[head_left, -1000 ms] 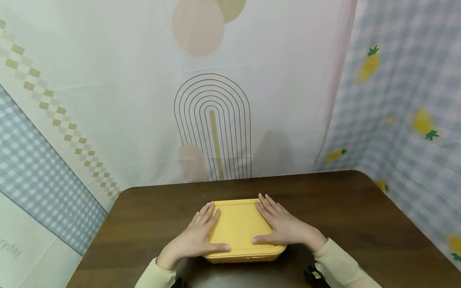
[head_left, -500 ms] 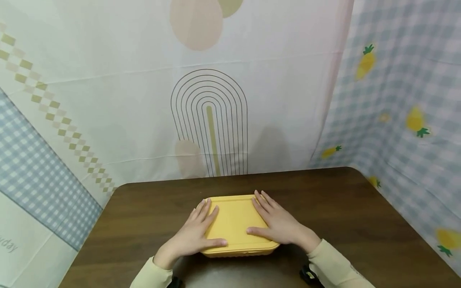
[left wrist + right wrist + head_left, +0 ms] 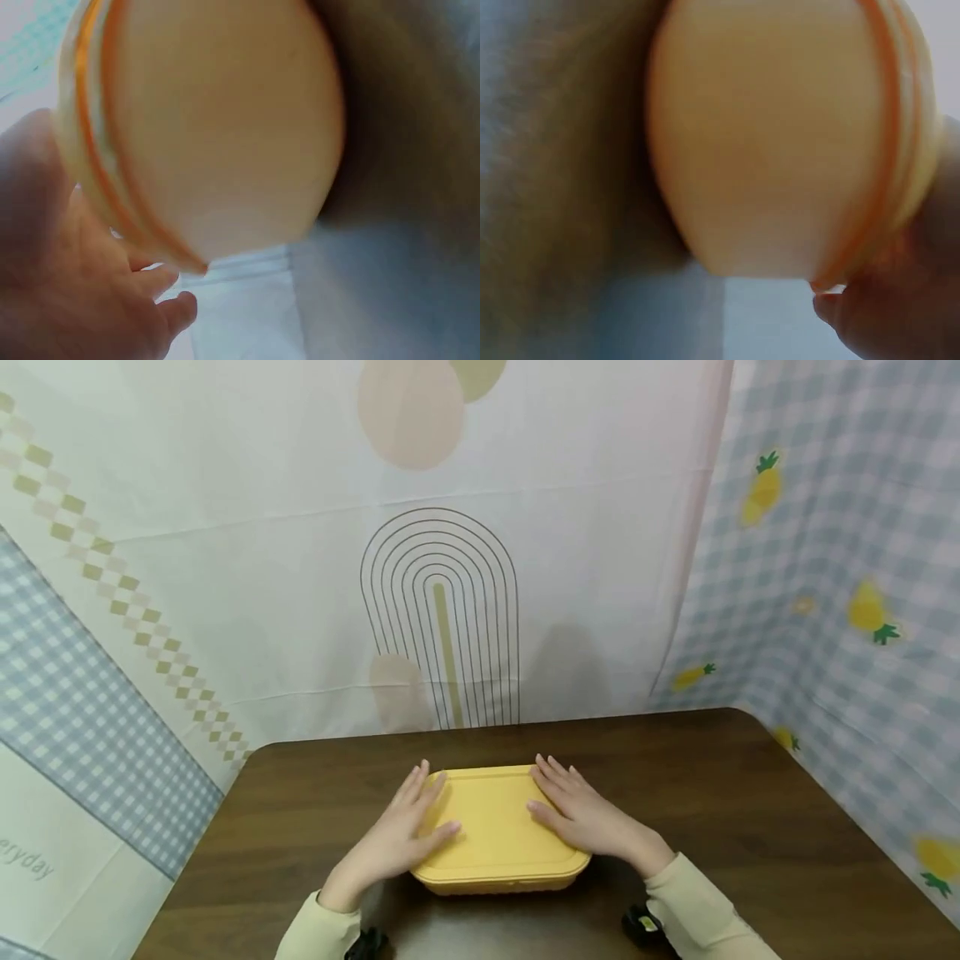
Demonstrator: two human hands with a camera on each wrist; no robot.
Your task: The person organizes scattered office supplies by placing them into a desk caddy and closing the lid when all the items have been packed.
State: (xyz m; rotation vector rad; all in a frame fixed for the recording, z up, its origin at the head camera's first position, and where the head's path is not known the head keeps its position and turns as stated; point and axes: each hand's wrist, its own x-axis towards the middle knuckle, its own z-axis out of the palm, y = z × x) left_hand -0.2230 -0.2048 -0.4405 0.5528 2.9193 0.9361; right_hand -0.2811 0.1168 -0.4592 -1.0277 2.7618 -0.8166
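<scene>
- Patterned cloth backdrops hang behind and to the right of a dark wooden table; from my remote seat I read the scene mostly from the head view.
- One yellow lidded container sits on the table near the front edge, about centred between the two arms, its lid on.
- Its long axis runs left to right across my view, so each short end faces one hand.
- My left hand lies flat along the left end of the lid, fingers straight and pointing away from the body, thumb laid inward on the lid top.
- My right hand mirrors it on the right end, fingers relaxed and extended, palm down on the lid, gripping nothing.
- Neither hand is nearer; both touch the container at once, pressing from above.
- Wrist views show only the container's pale rounded side and rim close up, blurred.
- Count: one container, two hands, one table.
</scene>
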